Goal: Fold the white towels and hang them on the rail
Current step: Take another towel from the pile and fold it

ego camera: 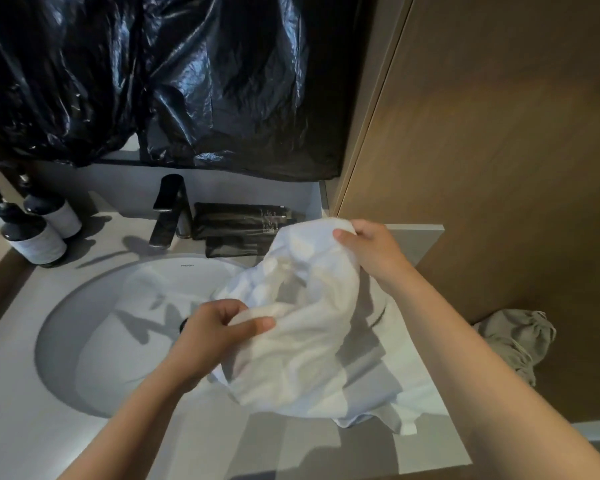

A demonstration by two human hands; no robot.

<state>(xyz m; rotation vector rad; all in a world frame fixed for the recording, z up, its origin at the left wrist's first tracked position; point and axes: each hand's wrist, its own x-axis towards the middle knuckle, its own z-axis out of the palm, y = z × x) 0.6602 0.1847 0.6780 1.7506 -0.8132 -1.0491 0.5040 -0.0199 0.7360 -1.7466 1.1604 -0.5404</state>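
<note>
While the white towel [302, 327] hangs bunched between both hands just right of the sink [84, 341], I can read each grip fairly well from my feed. My view shows the left hand [215, 337] over the sink's right edge, thumb and curled fingers pinching a rolled edge of the cloth. The right hand [371, 251], beyond the sink's right rim and farther back, clutches the towel's upper corner. Its thumb is on top and its other fingers are buried behind the fabric.

The towel's lower end trails onto the countertop [32, 427] right of the sink. I cannot tell whether the flat white layers there belong to this towel or to a second one. A dark spot in the sink's bowl is mostly covered by the left hand.

Behind the sink stands a black faucet [168, 213]. Right of it lie black pouches [236, 220], partly hidden by the towel, their lettering too small to read. Two pump bottles [32, 237] sit behind the sink's left side, labels blurred. Black plastic sheeting [187, 81] hangs above and behind the sink, masking whatever it covers. Far right of the sink, a grey crumpled cloth [516, 341] is partly cut off by the right forearm.
</note>
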